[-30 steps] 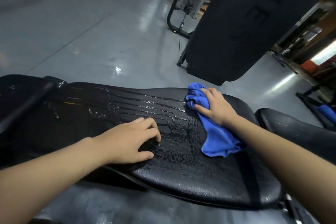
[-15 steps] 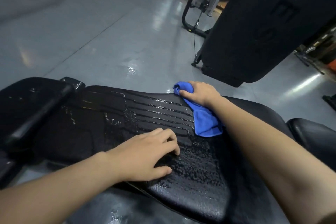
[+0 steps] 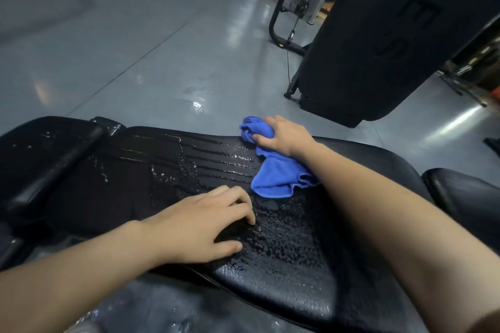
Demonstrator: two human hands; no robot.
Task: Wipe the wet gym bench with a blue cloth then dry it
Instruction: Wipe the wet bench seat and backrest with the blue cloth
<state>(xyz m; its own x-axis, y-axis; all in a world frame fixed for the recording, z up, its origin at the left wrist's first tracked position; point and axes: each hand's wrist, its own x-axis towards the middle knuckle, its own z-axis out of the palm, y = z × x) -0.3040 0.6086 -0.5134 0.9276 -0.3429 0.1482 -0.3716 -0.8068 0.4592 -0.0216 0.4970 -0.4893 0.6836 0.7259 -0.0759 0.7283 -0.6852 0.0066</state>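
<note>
— At the far edge of the gym bench [image 3: 284, 249], what was the right hand [image 3: 284, 136] doing?

— It gripped the blue cloth [image 3: 276, 173], fingers curled into the bunched top, the loose end trailing toward the person across the pad. A second before, that hand sat lower, nearer the middle; it had slid up and leftward to the rim.

— And the left hand [image 3: 200, 224]?

— Fingers loosely spread, tips resting on the wet pad, holding nothing; it had kept its place.

— So where did the wiping stand?

— Early, I judged. Beads and streaks of water covered the vinyl left of the cloth and around the left hand.

— Any containers?

— None visible. Only a puddle on the floor [image 3: 135, 48] beyond.
</note>
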